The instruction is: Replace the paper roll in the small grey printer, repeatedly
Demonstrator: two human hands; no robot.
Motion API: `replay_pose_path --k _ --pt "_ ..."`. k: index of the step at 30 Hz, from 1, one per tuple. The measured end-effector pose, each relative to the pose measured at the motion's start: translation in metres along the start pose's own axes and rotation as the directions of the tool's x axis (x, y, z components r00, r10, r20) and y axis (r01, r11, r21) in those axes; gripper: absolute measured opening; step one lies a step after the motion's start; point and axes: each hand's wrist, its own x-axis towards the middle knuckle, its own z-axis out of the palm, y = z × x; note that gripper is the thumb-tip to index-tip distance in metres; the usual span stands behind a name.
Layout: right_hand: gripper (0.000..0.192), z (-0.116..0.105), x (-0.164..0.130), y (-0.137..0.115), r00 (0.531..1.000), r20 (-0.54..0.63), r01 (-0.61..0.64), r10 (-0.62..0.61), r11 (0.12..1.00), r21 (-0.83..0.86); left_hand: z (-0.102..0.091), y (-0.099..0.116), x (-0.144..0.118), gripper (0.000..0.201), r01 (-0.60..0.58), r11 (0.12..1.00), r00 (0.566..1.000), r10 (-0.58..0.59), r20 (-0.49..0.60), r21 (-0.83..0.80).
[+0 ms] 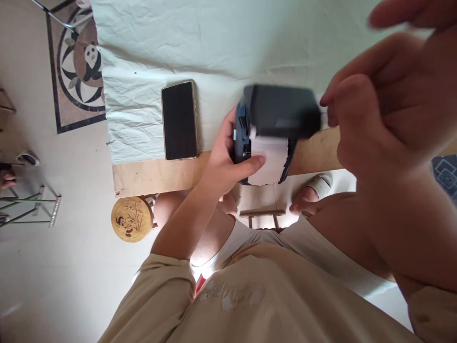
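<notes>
Your left hand (pixel 223 164) grips a dark, motion-blurred device (pixel 274 126) at the table's (pixel 150 176) near edge; a white paper strip (pixel 269 159) hangs from it. Its make cannot be read. Your right hand (pixel 385 109), close to the lens and cropped, hovers beside it, fingers loosely curled, holding nothing. A smartphone (pixel 179 120) lies just left.

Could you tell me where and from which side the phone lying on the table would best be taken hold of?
The phone lies flat, screen up, on the pale cloth, its short end at the cloth's near edge. Probably best to pinch it across its two long edges from above, near the middle: these sides are free. The left hand holds the dark device beside it; the right hand hovers raised.
</notes>
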Motion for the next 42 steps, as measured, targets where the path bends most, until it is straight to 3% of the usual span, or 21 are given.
replay_pose_path --k 3,8,12,17,25,29,32,35,39,42 --pt "0.018 0.007 -0.005 -0.007 0.996 -0.031 0.087 -0.088 0.996 -0.032 0.002 0.004 -0.002 0.081 -0.009 1.000 1.000 0.009 0.004 -0.023" --pt "0.027 0.008 -0.013 -0.011 0.969 0.224 0.127 -0.103 0.988 -0.092 0.012 0.026 -0.010 0.062 0.041 0.993 0.998 -0.045 -0.038 -0.112" --pt "0.035 0.009 -0.015 -0.016 0.957 0.259 0.173 -0.130 0.973 -0.150 0.015 0.035 -0.013 0.042 0.125 0.984 0.990 -0.132 -0.050 -0.126" --pt "0.038 0.009 -0.011 -0.018 0.935 0.336 0.196 -0.114 0.956 -0.220 0.017 0.035 -0.011 0.044 0.155 0.979 0.983 -0.166 -0.077 -0.136" --pt "0.038 0.012 -0.011 -0.016 0.943 0.314 0.206 -0.114 0.938 -0.279 0.019 0.034 -0.007 0.036 0.171 0.943 0.977 -0.199 -0.074 -0.284" --pt "0.025 0.013 -0.012 -0.016 0.953 0.211 0.273 -0.217 0.919 -0.284 0.022 0.034 -0.001 0.043 0.284 0.888 0.935 -0.340 -0.100 -0.362" --pt "0.019 0.011 -0.013 -0.018 0.969 0.174 0.218 -0.174 0.937 -0.274 0.023 0.033 0.001 0.034 0.316 0.872 0.906 -0.395 -0.155 -0.375" --pt "0.025 0.009 -0.014 -0.017 0.974 0.196 0.165 -0.112 0.945 -0.283 0.023 0.031 0.000 0.031 0.275 0.885 0.916 -0.360 -0.178 -0.375" --pt "0.035 0.010 -0.013 -0.015 0.948 0.279 0.230 -0.152 0.934 -0.272 0.020 0.028 -0.002 0.027 0.178 0.917 0.936 -0.270 -0.226 -0.358" --pt "0.036 0.010 -0.012 -0.016 0.938 0.306 0.256 -0.165 0.923 -0.288 0.019 0.029 -0.002 0.024 0.170 0.926 0.927 -0.266 -0.263 -0.337"
